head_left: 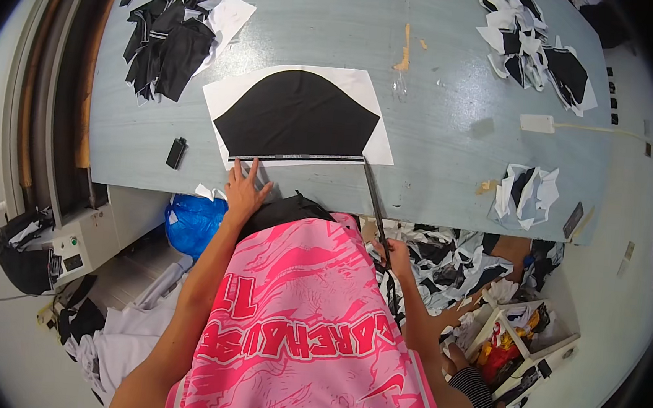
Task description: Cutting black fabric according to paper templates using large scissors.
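Observation:
A black fabric panel (295, 117), shaped like a sleeve, lies on a larger white sheet (377, 143) at the table's front. Along its straight near edge runs a narrow dark trim strip (307, 157) with pale lines. The fingers of my left hand (245, 190) are spread, their tips touching the strip's left end. From the panel's right corner the strip bends toward me over the table edge. My right hand (397, 257) is closed around this hanging length, below the table edge, and more of it dangles beneath.
Black and white fabric pieces (172, 46) are heaped at the far left, with another heap (519, 43) at the far right. A small black object (177, 153) lies left of the panel. A white power strip (537, 123) trails a cable. Below the table are a blue bag (193, 224) and scraps (453, 256).

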{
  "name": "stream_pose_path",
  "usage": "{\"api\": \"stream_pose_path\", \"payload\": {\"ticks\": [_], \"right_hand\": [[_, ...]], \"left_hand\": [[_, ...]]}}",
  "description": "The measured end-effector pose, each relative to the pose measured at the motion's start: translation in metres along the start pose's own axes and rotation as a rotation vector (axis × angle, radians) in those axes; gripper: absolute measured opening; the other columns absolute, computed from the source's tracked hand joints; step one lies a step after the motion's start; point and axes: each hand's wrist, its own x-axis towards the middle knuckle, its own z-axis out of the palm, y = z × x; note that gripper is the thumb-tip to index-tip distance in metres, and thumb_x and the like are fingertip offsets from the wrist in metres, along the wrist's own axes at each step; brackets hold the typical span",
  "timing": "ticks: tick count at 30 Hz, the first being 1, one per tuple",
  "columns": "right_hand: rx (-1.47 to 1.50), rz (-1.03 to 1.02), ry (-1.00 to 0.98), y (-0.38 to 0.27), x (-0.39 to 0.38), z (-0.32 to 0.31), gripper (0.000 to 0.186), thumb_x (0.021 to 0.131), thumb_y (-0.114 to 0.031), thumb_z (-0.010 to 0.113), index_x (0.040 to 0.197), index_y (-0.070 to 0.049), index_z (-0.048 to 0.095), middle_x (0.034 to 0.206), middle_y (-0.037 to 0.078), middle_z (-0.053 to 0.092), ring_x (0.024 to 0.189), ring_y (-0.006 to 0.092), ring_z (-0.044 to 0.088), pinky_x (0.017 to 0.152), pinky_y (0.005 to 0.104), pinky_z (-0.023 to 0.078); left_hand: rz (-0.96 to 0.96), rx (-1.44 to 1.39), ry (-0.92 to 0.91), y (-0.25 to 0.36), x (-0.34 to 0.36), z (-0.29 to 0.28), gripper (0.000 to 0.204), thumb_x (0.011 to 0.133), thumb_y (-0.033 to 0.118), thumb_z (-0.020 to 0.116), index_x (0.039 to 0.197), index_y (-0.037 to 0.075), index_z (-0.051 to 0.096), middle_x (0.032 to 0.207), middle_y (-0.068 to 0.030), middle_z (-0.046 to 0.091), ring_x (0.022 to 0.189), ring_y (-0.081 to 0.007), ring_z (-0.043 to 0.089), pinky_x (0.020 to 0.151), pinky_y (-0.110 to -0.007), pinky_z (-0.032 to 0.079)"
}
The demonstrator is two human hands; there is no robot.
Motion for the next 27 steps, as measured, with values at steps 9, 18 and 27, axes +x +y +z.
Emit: {"api": "stream_pose_path", "payload": {"ticks": [9,18,27], "right_hand": [[0.056,0.009,-0.005,0.006,0.004,0.001,0.047,0.092,-0.04,0.085,0.069,-0.007,0.059,0.056,-0.004,0.051,0.046,0.0069,0.048,0.044,0.0264,0.035],[0.085,0.016,0.0,0.005,0.006,0.004,0.05,0.091,-0.042,0.085,0.068,-0.007,0.058,0.055,-0.003,0.053,0.045,0.0079,0.05,0.043,0.027,0.037],[0.037,-0.047,0.048,0.013,0.008,0.02,0.05,0.091,-0.042,0.085,0.068,-0.007,0.059,0.054,-0.002,0.053,0.045,0.0079,0.051,0.043,0.0269,0.038]], "left_hand": [[0.026,0.068,-0.044,-0.014,0.001,-0.005,0.088,0.088,0.055,0.076,0.164,0.028,0.039,0.166,-0.0298,0.029,0.145,-0.0489,0.041,0.102,-0.064,0.048],[0.035,0.069,-0.066,-0.025,0.005,-0.009,0.088,0.089,0.056,0.075,0.164,0.028,0.04,0.165,-0.0302,0.03,0.145,-0.0494,0.04,0.104,-0.063,0.047],[0.034,0.058,-0.054,-0.05,0.016,-0.009,0.091,0.088,0.055,0.076,0.165,0.028,0.037,0.166,-0.0311,0.03,0.147,-0.0527,0.037,0.106,-0.064,0.046]]}}
